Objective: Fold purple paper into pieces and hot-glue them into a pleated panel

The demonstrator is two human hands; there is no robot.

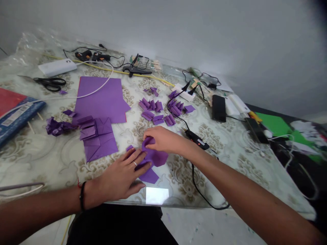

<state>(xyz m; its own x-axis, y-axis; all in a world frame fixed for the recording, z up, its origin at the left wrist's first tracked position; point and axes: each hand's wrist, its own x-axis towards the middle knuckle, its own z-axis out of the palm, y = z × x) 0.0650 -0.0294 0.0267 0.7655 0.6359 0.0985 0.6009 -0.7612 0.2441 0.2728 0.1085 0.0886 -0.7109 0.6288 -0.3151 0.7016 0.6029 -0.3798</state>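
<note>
Close to the table's front edge lies a piece of purple paper point(157, 157) with angled edges. My right hand point(159, 139) pinches a curled part of it between thumb and fingers. Flat across its left side rests my left hand point(122, 173), fingers stretched out, a ring on one finger. Another purple flap point(150, 176) sticks out below that hand. Beyond my hands are several small folded purple paper pieces point(158, 119). Right of them lies a glue gun point(196, 139) with a red light. To the left is a creased purple sheet point(102, 143) with folded strips on it.
Purple sheets point(102, 95), crumpled purple paper point(58, 126) and scissors point(51, 82) lie to the left. A white power bank point(57, 67) and cables are at the back. A phone point(219, 108) and a white power strip point(184, 92) are to the right.
</note>
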